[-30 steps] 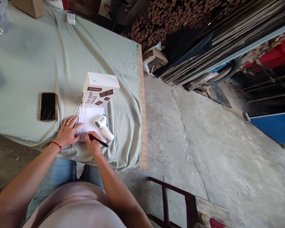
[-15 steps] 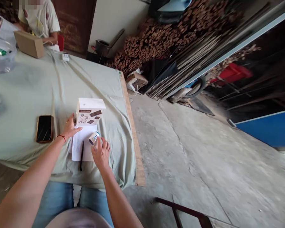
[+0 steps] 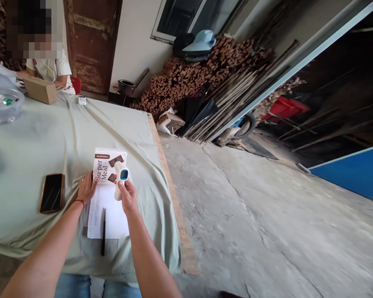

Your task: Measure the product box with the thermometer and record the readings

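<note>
My right hand (image 3: pixel 129 198) is wrapped round the handle of a white infrared thermometer (image 3: pixel 122 176), raised upright with its small blue-framed screen towards me. Just behind it stands a white box (image 3: pixel 103 163) printed "Su-per Meal" with brown bars on its front. My left hand (image 3: pixel 87 187) rests at the box's lower left, fingers stretched out and thumb against its edge. Below the box an open notebook (image 3: pixel 112 219) with handwriting on its left part lies on the cloth. A black pen (image 3: pixel 104 231) lies across the notebook, its lower end past the page edge.
A smartphone (image 3: pixel 52 193) lies left on the cloth-covered table (image 3: pixel 121 134). Towards the far left are a clear plastic tub (image 3: pixel 6 111), a cardboard box (image 3: pixel 41 90) and a small white box (image 3: pixel 82 100). Another person (image 3: pixel 49 72) sits there. The table's wooden edge (image 3: pixel 170 186) borders concrete floor.
My right hand has closed round the thermometer and lifted it from the notebook, turning its screen towards me. My left hand stays beside the box. The camera view has tilted up.
</note>
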A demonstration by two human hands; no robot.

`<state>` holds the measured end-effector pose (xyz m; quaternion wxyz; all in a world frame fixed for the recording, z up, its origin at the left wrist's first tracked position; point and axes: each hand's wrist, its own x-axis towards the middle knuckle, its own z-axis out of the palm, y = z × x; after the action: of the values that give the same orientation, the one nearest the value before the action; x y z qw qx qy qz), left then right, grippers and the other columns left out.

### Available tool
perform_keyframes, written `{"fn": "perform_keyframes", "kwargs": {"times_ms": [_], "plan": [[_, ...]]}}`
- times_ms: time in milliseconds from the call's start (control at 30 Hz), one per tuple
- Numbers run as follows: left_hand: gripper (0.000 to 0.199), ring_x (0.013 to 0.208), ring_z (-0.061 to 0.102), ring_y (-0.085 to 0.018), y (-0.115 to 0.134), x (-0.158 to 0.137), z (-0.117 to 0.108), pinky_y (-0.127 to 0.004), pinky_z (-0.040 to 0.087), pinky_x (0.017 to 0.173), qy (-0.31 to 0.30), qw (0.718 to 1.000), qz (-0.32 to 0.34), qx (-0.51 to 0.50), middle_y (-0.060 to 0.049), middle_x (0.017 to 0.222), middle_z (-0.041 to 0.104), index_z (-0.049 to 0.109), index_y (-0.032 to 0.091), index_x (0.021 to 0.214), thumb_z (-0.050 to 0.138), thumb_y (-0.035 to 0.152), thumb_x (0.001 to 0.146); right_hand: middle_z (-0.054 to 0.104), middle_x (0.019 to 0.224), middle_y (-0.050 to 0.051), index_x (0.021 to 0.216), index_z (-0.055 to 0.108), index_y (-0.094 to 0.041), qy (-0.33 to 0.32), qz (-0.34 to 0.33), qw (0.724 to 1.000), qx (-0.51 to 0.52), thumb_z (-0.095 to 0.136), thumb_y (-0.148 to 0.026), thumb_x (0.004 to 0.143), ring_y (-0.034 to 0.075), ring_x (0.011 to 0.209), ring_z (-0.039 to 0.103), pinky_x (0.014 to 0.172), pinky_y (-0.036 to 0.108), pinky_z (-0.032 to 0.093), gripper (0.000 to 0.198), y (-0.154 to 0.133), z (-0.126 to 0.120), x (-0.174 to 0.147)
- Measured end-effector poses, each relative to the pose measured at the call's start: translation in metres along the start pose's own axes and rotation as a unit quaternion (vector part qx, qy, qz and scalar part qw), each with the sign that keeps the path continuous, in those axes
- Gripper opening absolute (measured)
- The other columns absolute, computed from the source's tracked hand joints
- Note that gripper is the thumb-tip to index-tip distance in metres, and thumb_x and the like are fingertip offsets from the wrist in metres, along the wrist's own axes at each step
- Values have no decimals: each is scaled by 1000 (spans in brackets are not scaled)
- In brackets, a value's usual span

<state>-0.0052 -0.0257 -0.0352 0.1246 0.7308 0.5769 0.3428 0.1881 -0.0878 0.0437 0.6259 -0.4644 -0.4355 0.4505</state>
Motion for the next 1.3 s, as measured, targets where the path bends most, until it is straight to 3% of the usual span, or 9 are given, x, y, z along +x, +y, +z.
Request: {"fn": "perform_keyframes", "kwargs": {"times_ms": [133,400,467,600,1300], "plan": [[57,121,62,-30,0,-2,0,-50,47,105,-8,1000,-10,-1,-16,130,66,47,17,143,27,55,104,70,80,2,91,72,-19,17,14,999,28,71,-54,76,16,73,60,67,26,47,38,3,19,16],[59,125,59,-32,0,-5,5,-51,44,108,-14,1000,-27,7,-18,136,63,43,15,146,27,53,104,75,105,7,115,67,-18,12,-8,997,75,75,-49,76,21,94,68,85,33,51,50,13,25,17],[58,125,59,-31,-1,-5,5,-51,44,108,-14,1000,-25,6,-18,136,63,43,16,146,27,53,104,75,106,8,119,66,-19,36,0,996,84,76,-49,75,22,97,69,86,34,52,54,19,26,17],[57,125,59,-31,-1,-6,6,-51,44,109,-13,1000,-20,6,-17,135,63,43,16,146,28,52,104,76,99,8,117,65,-19,81,18,992,90,79,-48,70,22,89,71,82,36,54,57,28,27,18],[57,129,57,-32,1,-3,2,-51,44,109,-14,1000,-11,3,-18,138,61,39,16,148,34,51,103,78,98,7,107,69,-19,37,26,996,74,76,-46,72,23,88,71,79,35,54,44,1,26,10]]}}
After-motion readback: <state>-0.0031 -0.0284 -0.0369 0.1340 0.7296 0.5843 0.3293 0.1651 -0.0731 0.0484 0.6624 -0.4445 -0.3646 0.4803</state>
